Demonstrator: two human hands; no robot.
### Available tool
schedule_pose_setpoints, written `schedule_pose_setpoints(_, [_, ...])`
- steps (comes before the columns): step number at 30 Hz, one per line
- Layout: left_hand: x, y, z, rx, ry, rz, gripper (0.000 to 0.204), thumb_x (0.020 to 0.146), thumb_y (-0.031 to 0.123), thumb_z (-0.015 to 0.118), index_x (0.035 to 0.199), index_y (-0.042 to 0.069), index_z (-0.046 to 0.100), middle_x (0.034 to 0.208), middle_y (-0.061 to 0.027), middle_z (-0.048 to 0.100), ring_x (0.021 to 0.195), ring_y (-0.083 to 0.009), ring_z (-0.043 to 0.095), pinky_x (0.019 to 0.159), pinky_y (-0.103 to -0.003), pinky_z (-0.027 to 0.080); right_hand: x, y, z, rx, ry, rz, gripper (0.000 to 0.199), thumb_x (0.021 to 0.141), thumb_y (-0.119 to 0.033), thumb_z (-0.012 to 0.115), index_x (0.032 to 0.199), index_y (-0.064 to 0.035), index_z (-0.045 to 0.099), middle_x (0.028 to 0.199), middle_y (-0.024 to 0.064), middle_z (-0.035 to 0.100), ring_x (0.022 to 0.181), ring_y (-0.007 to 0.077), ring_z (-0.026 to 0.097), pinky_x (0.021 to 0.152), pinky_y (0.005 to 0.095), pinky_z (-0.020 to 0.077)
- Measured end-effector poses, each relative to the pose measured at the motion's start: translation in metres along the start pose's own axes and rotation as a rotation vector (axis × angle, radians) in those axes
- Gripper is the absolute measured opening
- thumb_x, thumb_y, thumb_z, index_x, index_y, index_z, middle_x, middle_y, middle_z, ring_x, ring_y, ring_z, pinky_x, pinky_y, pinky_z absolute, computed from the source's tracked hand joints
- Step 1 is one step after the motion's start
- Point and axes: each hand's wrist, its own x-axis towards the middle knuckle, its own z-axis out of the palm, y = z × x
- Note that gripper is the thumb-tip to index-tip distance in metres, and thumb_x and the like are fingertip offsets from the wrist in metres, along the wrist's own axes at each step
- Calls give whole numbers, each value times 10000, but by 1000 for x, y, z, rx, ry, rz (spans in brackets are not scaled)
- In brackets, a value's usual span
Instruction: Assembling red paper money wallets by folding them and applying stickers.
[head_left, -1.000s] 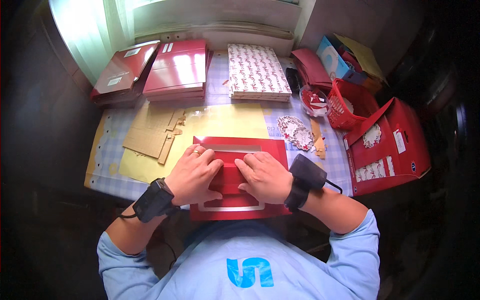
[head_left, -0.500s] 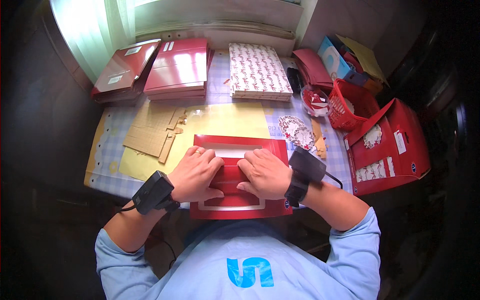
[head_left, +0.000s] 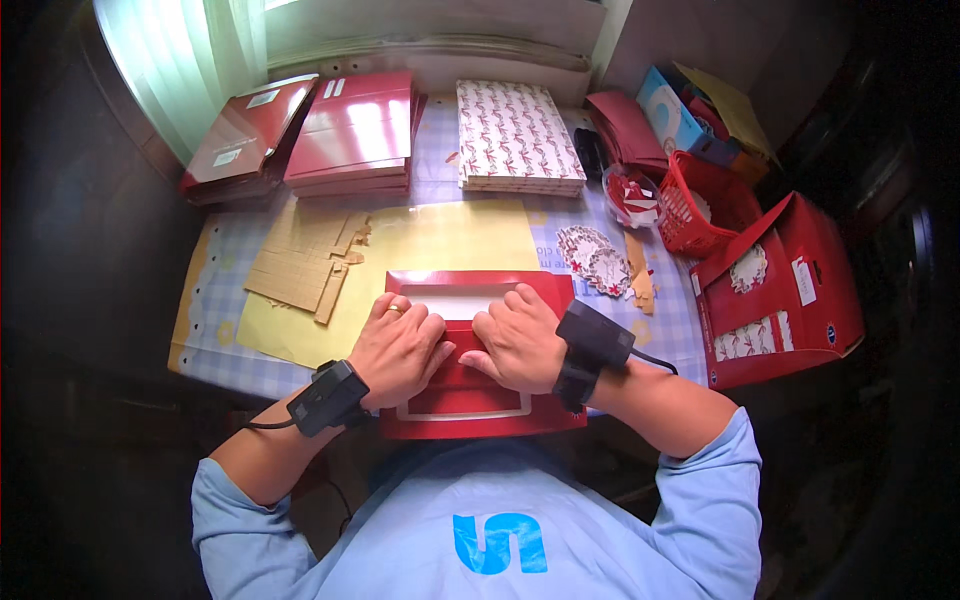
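A flat red cardboard sheet [head_left: 480, 290] with white rectangular outlines lies on the yellow mat [head_left: 450, 240] at the table's near edge. My left hand [head_left: 398, 348], a ring on one finger, presses down on the sheet's left half. Beside it, my right hand [head_left: 518, 338] presses on the right half, fingers curled over a fold across the middle. Both wrists carry black strapped devices. The sheet's near end [head_left: 470, 415] hangs toward my chest.
Brown cardboard pieces [head_left: 300, 265] lie left of the sheet. Stacks of red flat boxes [head_left: 350, 130] and patterned sheets [head_left: 517, 135] stand at the back. Round paper doilies [head_left: 590, 258], a red basket [head_left: 700, 205] and a red gift bag [head_left: 790, 290] sit right.
Both hands slid slightly along the fold on the red sheet; the sheet stays put.
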Motion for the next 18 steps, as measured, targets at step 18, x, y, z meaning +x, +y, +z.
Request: schedule_pose_setpoints(18, [-28, 21, -5, -57, -149, 3, 728, 932, 412, 525, 1450, -41, 288, 1504, -220, 305, 1431, -343, 232, 1170, -478, 120, 0, -15, -14, -90, -99, 40, 562, 871, -520, 541, 1082, -1, 581, 1014, 160, 583, 1006, 294, 522, 1087, 522, 220])
